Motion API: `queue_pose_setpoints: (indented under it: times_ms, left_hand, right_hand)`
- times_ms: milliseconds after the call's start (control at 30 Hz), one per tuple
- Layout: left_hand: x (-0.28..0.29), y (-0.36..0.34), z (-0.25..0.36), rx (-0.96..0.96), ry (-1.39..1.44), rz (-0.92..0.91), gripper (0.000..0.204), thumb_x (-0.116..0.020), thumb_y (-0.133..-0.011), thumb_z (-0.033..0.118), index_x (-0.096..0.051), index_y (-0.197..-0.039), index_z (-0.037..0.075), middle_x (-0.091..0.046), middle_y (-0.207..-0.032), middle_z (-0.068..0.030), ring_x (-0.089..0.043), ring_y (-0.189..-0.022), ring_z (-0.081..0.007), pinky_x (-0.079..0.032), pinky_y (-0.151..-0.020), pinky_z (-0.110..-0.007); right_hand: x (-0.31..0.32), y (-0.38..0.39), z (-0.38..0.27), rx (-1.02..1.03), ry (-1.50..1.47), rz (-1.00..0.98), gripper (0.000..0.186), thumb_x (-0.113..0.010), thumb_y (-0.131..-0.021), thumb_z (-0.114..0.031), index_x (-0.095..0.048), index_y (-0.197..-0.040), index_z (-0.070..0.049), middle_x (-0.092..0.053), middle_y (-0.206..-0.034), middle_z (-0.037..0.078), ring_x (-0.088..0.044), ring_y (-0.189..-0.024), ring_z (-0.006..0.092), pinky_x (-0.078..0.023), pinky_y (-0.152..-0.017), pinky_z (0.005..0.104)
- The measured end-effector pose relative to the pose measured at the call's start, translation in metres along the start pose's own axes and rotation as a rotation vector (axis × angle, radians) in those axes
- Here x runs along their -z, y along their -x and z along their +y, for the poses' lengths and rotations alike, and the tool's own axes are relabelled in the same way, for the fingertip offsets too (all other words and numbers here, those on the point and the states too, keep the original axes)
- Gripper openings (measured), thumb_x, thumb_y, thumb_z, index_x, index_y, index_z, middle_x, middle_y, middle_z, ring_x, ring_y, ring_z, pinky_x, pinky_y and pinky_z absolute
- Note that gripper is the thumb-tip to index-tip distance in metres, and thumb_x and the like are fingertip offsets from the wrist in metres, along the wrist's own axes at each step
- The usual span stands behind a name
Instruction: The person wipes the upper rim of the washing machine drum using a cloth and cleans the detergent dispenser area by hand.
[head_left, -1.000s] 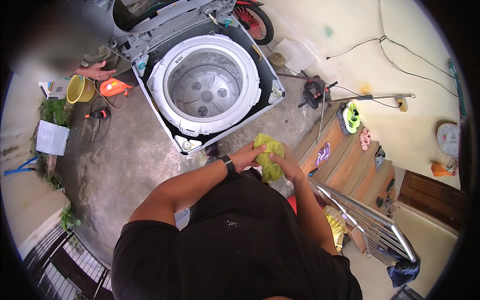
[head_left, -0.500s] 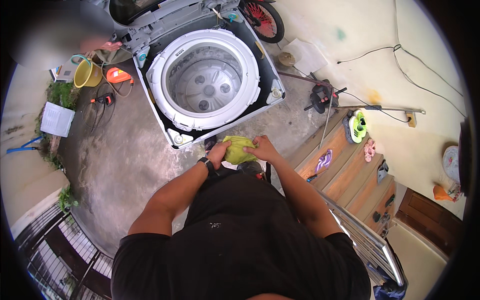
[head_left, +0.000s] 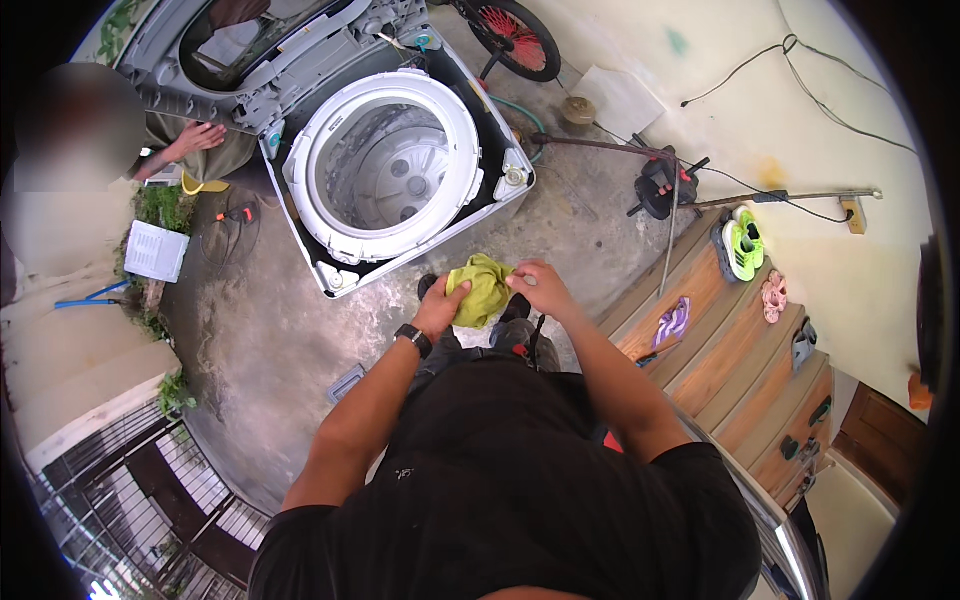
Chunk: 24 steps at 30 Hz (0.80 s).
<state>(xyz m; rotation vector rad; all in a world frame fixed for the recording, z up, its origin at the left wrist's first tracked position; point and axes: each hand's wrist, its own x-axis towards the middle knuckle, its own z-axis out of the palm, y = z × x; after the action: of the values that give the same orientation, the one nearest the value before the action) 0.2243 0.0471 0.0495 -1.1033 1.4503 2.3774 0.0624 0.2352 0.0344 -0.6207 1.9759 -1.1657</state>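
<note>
A crumpled yellow-green cloth [head_left: 482,292] hangs in front of my waist, above the floor. My left hand [head_left: 437,308] is closed on its left side, thumb on top; a dark watch sits on that wrist. The fingers of my right hand [head_left: 545,290] pinch the cloth's upper right edge. Just beyond my hands stands a washing machine [head_left: 330,275] with its top off, its white-ringed tub [head_left: 385,165] exposed and nothing in the drum. The grey top cover [head_left: 290,60] is tipped back behind it.
Another person's hand [head_left: 197,138] is beside the tipped cover at the far left. A hose and cable [head_left: 237,215] lie on the concrete floor. To the right are wooden steps [head_left: 700,340] with shoes and sandals, a metal handrail [head_left: 770,540] and a black-and-red device [head_left: 665,185].
My view has shifted, and the washing machine now appears farther left. The cloth hangs looser, with my right hand drawn slightly out to its edge. The other person's hand shows lower and farther left.
</note>
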Motion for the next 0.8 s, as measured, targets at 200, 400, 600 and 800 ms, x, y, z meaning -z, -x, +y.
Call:
queue_pose_setpoints:
  times_ms: [200,400,600,800]
  left_hand:
    - [0.004,-0.012,0.024,-0.116,-0.449,-0.155,0.040,-0.070,-0.094,0.029,-0.058,-0.123,0.005,-0.066,-0.103,-0.0084,-0.063,-0.093,-0.0149,-0.051,-0.083,-0.031]
    - [0.017,-0.012,0.039,-0.059,-0.488,-0.151,0.053,-0.071,-0.095,0.028,-0.050,-0.137,0.005,-0.063,-0.115,-0.0120,-0.062,-0.104,-0.0185,-0.051,-0.090,-0.032]
    - [0.072,-0.028,-0.018,-0.048,-0.537,-0.404,0.055,-0.059,-0.102,0.032,-0.045,-0.149,0.007,-0.056,-0.141,-0.0135,-0.058,-0.122,-0.0224,-0.046,-0.103,-0.035]
    - [0.088,-0.005,-0.010,0.033,-0.523,-0.329,0.052,-0.060,-0.102,0.032,-0.049,-0.146,0.007,-0.064,-0.129,-0.0100,-0.061,-0.113,-0.0173,-0.048,-0.096,-0.033]
  right_hand:
    - [-0.013,-0.009,-0.047,0.111,0.281,-0.263,0.043,-0.069,-0.088,-0.036,-0.065,-0.121,-0.009,-0.065,-0.122,0.017,-0.062,-0.112,0.0366,-0.050,-0.096,0.0407]
    - [-0.042,0.000,-0.021,-0.319,-1.056,-0.249,0.039,-0.063,-0.092,-0.028,-0.059,-0.125,-0.007,-0.067,-0.120,0.010,-0.066,-0.105,0.0293,-0.053,-0.094,0.0419]
    - [-0.074,-0.024,-0.020,-0.218,-1.539,-0.036,0.033,-0.047,-0.099,-0.019,-0.055,-0.129,-0.010,-0.065,-0.118,0.008,-0.064,-0.109,0.0261,-0.052,-0.098,0.0462]
    - [-0.059,-0.083,-0.029,-0.277,-1.275,0.500,0.024,-0.059,-0.099,-0.018,-0.059,-0.120,-0.007,-0.065,-0.110,0.008,-0.065,-0.096,0.0227,-0.057,-0.085,0.0413]
